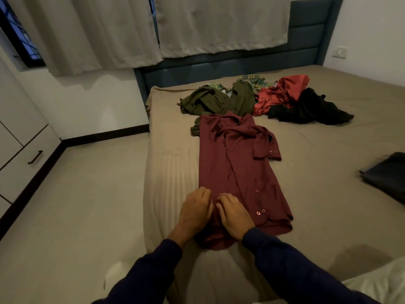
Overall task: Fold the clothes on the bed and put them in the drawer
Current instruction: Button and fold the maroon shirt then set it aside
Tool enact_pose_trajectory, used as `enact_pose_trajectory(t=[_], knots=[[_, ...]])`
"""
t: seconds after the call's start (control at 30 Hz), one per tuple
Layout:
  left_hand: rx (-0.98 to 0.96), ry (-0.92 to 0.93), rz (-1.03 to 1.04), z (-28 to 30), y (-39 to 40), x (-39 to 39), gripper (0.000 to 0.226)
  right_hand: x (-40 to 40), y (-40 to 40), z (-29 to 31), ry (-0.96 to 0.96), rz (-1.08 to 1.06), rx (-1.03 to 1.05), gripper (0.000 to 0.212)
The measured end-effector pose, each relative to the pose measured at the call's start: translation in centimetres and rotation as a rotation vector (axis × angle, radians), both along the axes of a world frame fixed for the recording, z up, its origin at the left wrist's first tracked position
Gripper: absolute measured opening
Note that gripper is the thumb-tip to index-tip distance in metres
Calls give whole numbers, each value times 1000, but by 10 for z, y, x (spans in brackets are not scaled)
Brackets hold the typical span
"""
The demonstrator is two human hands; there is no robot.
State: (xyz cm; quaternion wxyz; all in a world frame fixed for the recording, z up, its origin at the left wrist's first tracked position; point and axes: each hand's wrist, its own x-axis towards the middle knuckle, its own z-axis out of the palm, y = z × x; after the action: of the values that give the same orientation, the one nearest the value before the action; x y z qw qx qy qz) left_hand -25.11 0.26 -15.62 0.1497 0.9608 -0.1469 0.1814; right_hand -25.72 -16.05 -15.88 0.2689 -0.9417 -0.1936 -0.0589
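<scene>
A maroon button shirt [232, 167] lies on the tan bed sheet [328, 194]. Beyond it: olive green garments [206, 102], a green-and-yellow plaid shirt [254, 81], red cloth [280, 91], black clothing [306, 110]. Navy sleeves [285, 266].

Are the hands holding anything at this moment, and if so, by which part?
Both hands, left and right, rest on the maroon shirt at its near hem end; whether the fingers pinch the cloth cannot be told.

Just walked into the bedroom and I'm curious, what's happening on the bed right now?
A person is folding a maroon shirt laid lengthwise on the bed. Both hands, left hand and right hand, rest side by side on its near hem. Beyond it lies an unfolded pile: olive garment, plaid garment, red garment and black garment. A dark folded item lies at the right.
</scene>
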Motion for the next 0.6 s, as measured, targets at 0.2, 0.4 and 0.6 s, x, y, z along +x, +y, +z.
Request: enact_pose_trajectory(t=[0.2, 0.4, 0.6], knots=[[259, 320, -31, -42, 4, -27, 76, -13, -24, -40, 7, 69, -458, 65], [245, 352, -23, -35, 4, -37, 78, -16, -23, -14, 133, 36, -460, 65], [28, 161, 13, -4, -1, 20, 59, 56, -22, 44, 172, -156, -99, 36]])
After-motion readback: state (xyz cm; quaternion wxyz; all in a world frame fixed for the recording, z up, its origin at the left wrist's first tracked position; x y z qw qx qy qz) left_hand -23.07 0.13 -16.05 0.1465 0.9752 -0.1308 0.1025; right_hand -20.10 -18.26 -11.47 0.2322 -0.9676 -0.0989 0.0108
